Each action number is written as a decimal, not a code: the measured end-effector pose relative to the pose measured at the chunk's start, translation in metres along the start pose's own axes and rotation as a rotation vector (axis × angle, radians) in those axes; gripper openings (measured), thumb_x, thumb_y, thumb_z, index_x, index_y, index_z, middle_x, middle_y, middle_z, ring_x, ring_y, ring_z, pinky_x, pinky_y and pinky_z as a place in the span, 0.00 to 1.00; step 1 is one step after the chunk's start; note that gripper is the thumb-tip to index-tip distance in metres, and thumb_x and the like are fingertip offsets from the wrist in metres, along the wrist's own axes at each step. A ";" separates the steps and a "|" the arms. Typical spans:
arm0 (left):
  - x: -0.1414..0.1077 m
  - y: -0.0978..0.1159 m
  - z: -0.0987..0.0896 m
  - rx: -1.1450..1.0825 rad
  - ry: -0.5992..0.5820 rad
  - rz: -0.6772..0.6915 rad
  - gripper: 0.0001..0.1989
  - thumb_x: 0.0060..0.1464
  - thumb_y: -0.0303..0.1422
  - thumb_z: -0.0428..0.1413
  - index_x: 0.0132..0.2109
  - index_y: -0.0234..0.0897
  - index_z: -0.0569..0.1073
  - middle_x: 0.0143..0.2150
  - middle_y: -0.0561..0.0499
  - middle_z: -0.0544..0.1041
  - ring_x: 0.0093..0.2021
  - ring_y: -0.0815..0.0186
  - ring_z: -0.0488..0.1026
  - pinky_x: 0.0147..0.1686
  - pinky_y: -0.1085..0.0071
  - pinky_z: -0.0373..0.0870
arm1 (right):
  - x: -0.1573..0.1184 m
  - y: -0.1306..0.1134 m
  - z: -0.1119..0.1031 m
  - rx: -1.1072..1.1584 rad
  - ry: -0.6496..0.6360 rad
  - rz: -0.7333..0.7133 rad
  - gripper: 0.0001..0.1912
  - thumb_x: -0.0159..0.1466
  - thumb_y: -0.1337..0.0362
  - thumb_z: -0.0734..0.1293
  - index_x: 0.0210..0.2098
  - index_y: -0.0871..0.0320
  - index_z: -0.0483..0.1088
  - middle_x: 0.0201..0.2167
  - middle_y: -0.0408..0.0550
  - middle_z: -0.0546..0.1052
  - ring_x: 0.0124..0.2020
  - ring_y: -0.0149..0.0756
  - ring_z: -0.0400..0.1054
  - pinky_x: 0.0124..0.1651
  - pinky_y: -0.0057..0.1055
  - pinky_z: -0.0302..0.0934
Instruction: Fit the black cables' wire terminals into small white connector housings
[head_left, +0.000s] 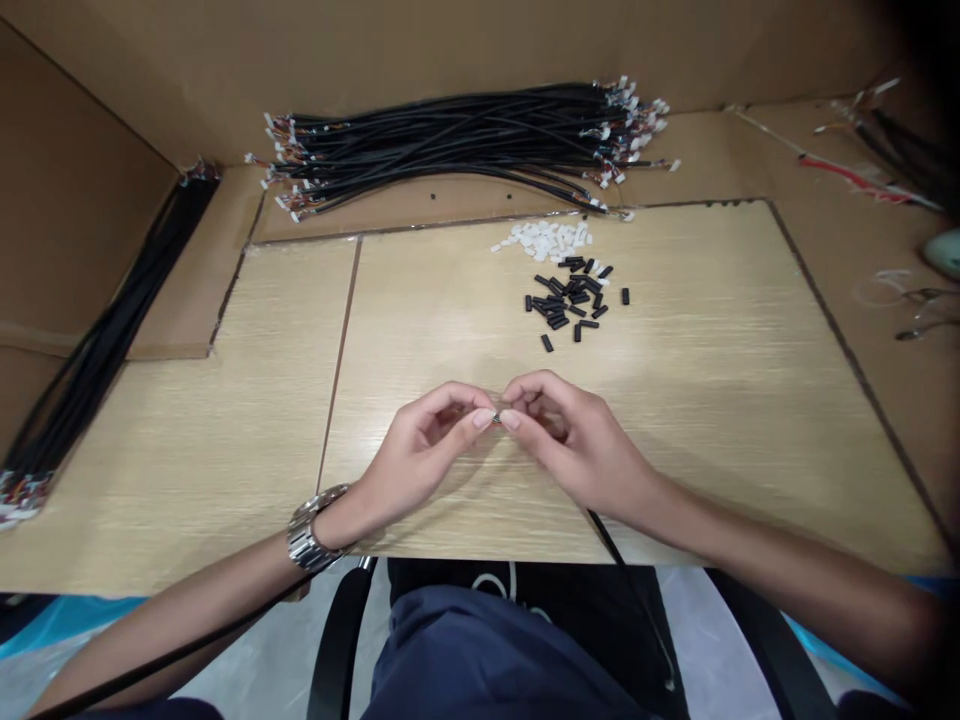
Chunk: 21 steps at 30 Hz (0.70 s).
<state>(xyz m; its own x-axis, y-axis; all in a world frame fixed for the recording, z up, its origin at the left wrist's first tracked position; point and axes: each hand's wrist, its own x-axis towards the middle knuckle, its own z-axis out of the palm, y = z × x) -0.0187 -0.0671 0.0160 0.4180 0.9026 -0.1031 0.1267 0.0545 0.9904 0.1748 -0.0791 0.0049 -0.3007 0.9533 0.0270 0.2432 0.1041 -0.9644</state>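
Observation:
My left hand point(439, 435) and my right hand point(574, 435) meet over the front middle of the table. Thumb and forefinger of each are pinched together, tip close to tip. Between them shows a tiny bit of thin coloured wires point(496, 418), mostly hidden by the fingers. From beneath my right hand a black cable point(611, 545) runs over the table's front edge and hangs towards my lap, with thin wires at its low end. Beyond the hands lies a loose pile of small black rectangular housings point(577, 290), and behind it a heap of small white connectors point(546, 240).
A thick bundle of black cables point(450, 135) with white end plugs lies along the back cardboard wall. Another cable bundle point(112, 320) runs down the left side. Wires and tools point(919, 310) sit at the right edge of the table point(750, 400). A dark cord point(187, 650) crosses my left forearm.

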 end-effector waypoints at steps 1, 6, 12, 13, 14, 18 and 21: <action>0.000 -0.001 -0.001 0.088 0.019 0.085 0.04 0.63 0.31 0.56 0.42 0.38 0.75 0.40 0.49 0.74 0.41 0.66 0.71 0.42 0.70 0.69 | 0.002 -0.001 -0.002 0.125 -0.068 0.100 0.07 0.68 0.60 0.64 0.40 0.57 0.68 0.26 0.40 0.69 0.22 0.27 0.63 0.22 0.25 0.60; -0.002 -0.004 -0.009 0.427 0.056 0.438 0.06 0.60 0.26 0.58 0.44 0.41 0.75 0.40 0.49 0.71 0.42 0.63 0.70 0.43 0.67 0.69 | 0.005 -0.007 -0.009 0.542 -0.317 0.364 0.13 0.67 0.55 0.65 0.32 0.58 0.69 0.25 0.39 0.68 0.20 0.26 0.64 0.20 0.24 0.65; -0.003 -0.005 -0.010 0.470 0.017 0.458 0.09 0.60 0.23 0.57 0.45 0.40 0.74 0.40 0.48 0.74 0.41 0.64 0.71 0.40 0.67 0.69 | 0.001 -0.004 -0.005 0.548 -0.177 0.259 0.08 0.65 0.59 0.68 0.36 0.58 0.72 0.24 0.37 0.67 0.20 0.24 0.63 0.19 0.21 0.65; -0.003 -0.005 -0.009 0.462 0.017 0.434 0.09 0.60 0.23 0.57 0.45 0.40 0.74 0.40 0.48 0.74 0.41 0.64 0.72 0.40 0.67 0.69 | 0.001 -0.003 -0.004 0.540 -0.149 0.236 0.08 0.65 0.59 0.68 0.36 0.58 0.71 0.25 0.37 0.67 0.20 0.23 0.63 0.19 0.20 0.65; -0.003 -0.006 -0.009 0.455 0.018 0.413 0.09 0.60 0.23 0.57 0.45 0.40 0.74 0.40 0.48 0.75 0.42 0.64 0.72 0.40 0.67 0.69 | 0.001 -0.003 -0.003 0.535 -0.129 0.220 0.08 0.65 0.60 0.69 0.36 0.58 0.71 0.26 0.37 0.68 0.19 0.22 0.63 0.19 0.20 0.64; -0.004 -0.008 -0.008 0.431 0.036 0.390 0.10 0.60 0.23 0.57 0.46 0.40 0.75 0.40 0.48 0.77 0.42 0.64 0.73 0.41 0.67 0.69 | 0.000 -0.001 -0.001 0.529 -0.095 0.215 0.08 0.65 0.59 0.68 0.35 0.58 0.70 0.26 0.37 0.68 0.19 0.22 0.62 0.19 0.20 0.63; -0.003 -0.009 -0.008 0.404 0.047 0.373 0.09 0.59 0.24 0.58 0.46 0.40 0.76 0.40 0.47 0.78 0.42 0.63 0.74 0.42 0.66 0.70 | -0.001 0.001 0.001 0.555 -0.075 0.228 0.08 0.66 0.59 0.67 0.36 0.57 0.69 0.25 0.37 0.68 0.18 0.23 0.62 0.19 0.21 0.63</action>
<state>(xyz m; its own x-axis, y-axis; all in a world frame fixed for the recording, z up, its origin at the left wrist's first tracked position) -0.0282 -0.0674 0.0081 0.4611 0.8481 0.2610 0.3169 -0.4322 0.8443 0.1741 -0.0803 0.0038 -0.3668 0.9095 -0.1954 -0.2026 -0.2831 -0.9374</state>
